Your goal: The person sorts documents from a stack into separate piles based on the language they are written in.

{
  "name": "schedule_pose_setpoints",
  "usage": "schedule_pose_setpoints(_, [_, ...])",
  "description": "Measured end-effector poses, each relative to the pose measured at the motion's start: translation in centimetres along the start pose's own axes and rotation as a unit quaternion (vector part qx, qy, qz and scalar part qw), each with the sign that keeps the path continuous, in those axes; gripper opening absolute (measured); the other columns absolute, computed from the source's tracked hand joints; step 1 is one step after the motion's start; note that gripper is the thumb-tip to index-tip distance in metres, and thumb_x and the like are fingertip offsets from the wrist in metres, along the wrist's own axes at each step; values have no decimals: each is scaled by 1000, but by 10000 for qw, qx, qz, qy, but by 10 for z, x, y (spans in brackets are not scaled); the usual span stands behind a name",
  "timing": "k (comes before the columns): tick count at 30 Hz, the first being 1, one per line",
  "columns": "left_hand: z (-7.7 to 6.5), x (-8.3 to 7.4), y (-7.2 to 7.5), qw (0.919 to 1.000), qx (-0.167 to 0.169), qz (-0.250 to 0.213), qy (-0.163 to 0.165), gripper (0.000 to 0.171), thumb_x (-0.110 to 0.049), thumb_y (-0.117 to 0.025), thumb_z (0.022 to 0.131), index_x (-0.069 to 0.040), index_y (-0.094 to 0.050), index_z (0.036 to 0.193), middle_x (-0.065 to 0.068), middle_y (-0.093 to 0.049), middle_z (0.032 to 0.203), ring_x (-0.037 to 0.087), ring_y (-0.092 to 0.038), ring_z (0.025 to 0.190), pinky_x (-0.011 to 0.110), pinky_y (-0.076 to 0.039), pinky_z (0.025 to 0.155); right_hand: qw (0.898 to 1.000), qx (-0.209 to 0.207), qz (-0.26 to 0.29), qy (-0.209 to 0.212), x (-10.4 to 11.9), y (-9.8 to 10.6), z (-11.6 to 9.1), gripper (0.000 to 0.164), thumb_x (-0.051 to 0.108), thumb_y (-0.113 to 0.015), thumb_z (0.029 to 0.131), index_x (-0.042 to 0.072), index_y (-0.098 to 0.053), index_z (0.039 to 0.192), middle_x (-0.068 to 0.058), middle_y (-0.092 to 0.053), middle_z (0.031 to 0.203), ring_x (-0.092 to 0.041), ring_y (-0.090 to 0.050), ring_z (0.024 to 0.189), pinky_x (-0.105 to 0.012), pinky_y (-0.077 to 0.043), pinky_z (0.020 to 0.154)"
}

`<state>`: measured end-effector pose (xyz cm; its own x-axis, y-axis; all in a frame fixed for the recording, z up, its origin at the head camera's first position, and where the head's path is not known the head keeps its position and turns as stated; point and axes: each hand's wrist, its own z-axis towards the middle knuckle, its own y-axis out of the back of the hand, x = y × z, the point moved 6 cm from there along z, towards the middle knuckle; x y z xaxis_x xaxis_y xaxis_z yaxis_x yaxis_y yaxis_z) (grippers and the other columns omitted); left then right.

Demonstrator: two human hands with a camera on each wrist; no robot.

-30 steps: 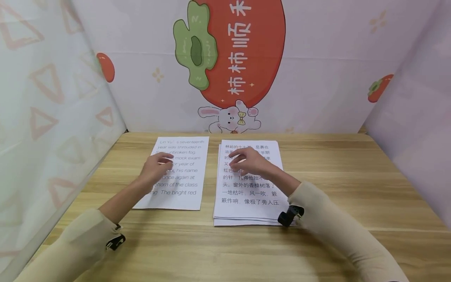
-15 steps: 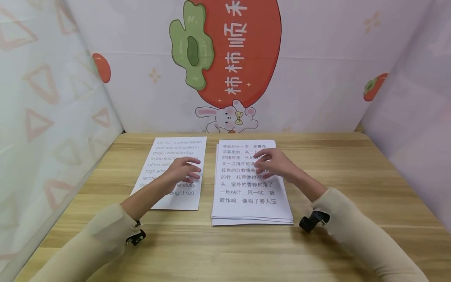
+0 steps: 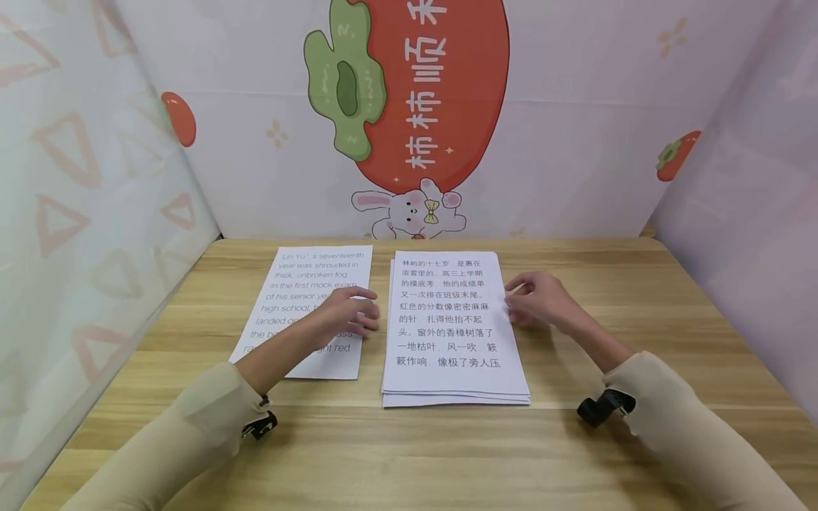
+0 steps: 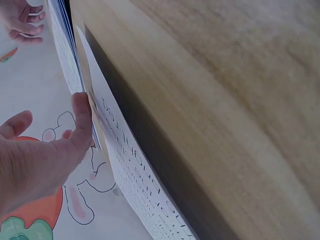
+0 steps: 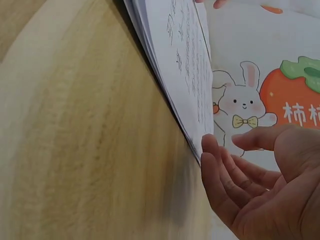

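Note:
A white sheet with English print (image 3: 287,284) lies on the left part of the table. My left hand (image 3: 341,312) is over its right side, fingers loosely bent around the right edge; whether they touch the paper I cannot tell. In the left wrist view, thumb and fingers of this hand (image 4: 45,160) stand apart. Right of the sheet is a stack of papers (image 3: 447,380) with Chinese print on top, its lower sheets slightly offset. My right hand (image 3: 543,301) is at the stack's right edge, fingers loosely curved and nothing held. The right wrist view has its fingertips (image 5: 210,145) close to the stack's edge.
A wood-grain table (image 3: 409,454) bears the papers. Behind it rises a printed backdrop (image 3: 575,163) with a large red persimmon and a rabbit, and pale fabric walls (image 3: 77,284) close off both sides. Dark straps (image 3: 603,408) sit on the wrists.
My right hand has moved right, from above the stack to its right edge. My left hand has moved right across the English sheet to its right edge. The papers look unmoved on the table.

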<state>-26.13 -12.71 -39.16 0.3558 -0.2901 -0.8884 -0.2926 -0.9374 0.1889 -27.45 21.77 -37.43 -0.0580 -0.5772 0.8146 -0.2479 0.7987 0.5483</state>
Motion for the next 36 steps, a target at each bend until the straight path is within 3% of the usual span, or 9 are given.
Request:
schedule_pose_setpoints(11, [-2,-3,-10,9995,156,-241,97,43,-4,-51,104,6,-43,146,27,-62,126,32,-73,103,39,-63,88,9947,427,751,-561,-22,4,-1,42,5,-66,97,-16,-53,131,-12,-75,86,-17,-74,68,-33,-65,63])
schedule_pose_setpoints(18, [-4,-1,-13,9992,287,-276,95,43,-9,-50,106,5,-43,147,29,-62,130,35,-72,108,39,-63,89,9879,695,1143,-787,-28,3,-2,44,9,-62,103,-17,-49,136,-16,-77,100,-21,-78,78,-35,-66,70])
schedule_pose_setpoints(36, [-8,-2,-19,9985,450,-304,11,47,-10,-47,108,4,-39,151,29,-58,136,36,-69,114,39,-62,92,9825,724,1418,-968,-29,5,-7,49,8,-64,102,-16,-45,141,-19,-77,103,-24,-78,84,-37,-66,74])
